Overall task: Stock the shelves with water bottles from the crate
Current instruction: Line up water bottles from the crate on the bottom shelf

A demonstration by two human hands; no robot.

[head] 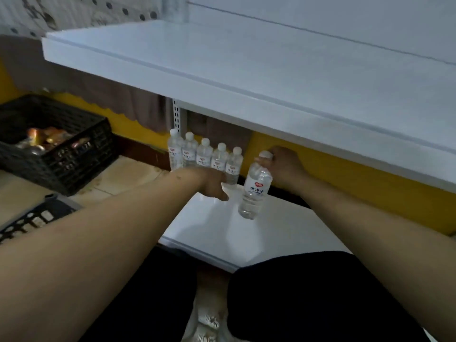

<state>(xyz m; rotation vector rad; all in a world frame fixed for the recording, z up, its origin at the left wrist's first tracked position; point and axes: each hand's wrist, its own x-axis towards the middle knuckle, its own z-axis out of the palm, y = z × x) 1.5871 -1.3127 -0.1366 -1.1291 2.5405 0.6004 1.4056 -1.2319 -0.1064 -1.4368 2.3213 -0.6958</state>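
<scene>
Several clear water bottles (204, 156) with white caps and labels stand in a row at the back of the low white shelf (217, 233). My right hand (283, 166) grips another water bottle (255, 191) by its cap and neck, tilted, its base just above the shelf to the right of the row. My left hand (213, 185) reaches into the shelf in front of the row's right end; its fingers are turned away, so what they touch is hidden.
A wide white upper shelf (246, 77) overhangs the low one, close above my hands. A black plastic crate (54, 144) with packaged goods sits on the floor at the left. Another dark crate edge (32, 218) lies nearer at the left. My knees are below.
</scene>
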